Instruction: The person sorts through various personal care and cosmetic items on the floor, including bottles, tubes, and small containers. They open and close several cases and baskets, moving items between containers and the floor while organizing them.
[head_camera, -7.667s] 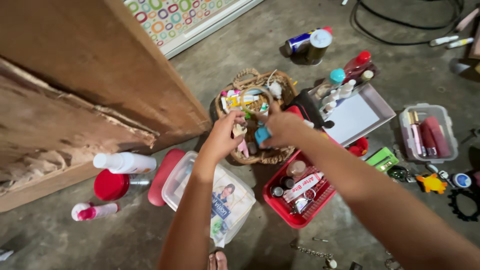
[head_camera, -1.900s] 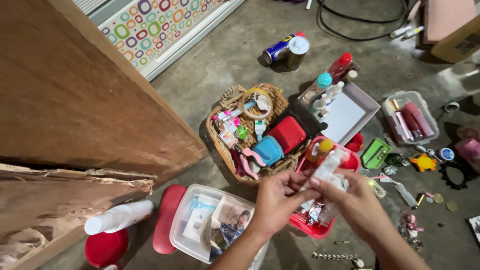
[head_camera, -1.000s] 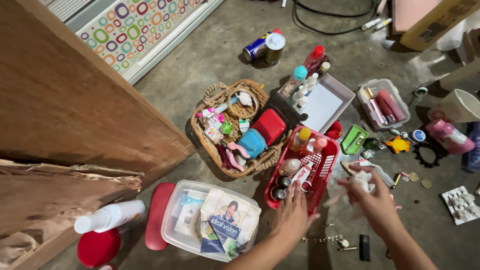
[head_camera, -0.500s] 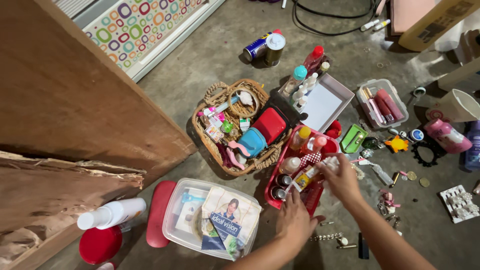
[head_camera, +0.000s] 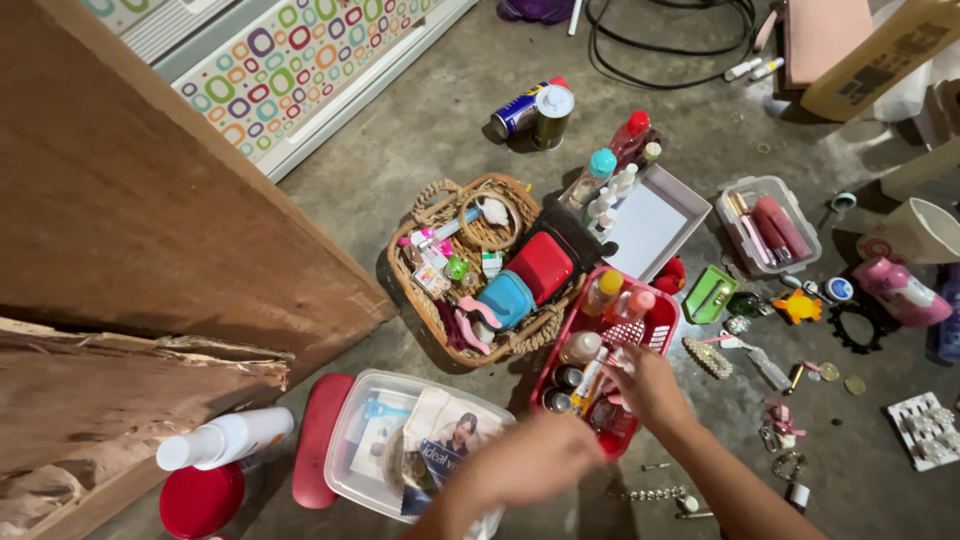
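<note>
Right hand (head_camera: 650, 385) down in red basket (head_camera: 662, 335), fingers among small bottles (head_camera: 585, 345); grip hidden, cannot tell. Left hand (head_camera: 525, 462) blurred over clear box (head_camera: 350, 450), grip unclear.

Red slatted plastic basket (head_camera: 655, 335): rests on concrete floor, beside wicker basket; contains small bottles, apparently upright.

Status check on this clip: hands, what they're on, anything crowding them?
Right hand down in the red basket, among small bottles; grip hidden. Left hand blurred, over the clear box, apparently empty. Wicker basket close beside.
</note>
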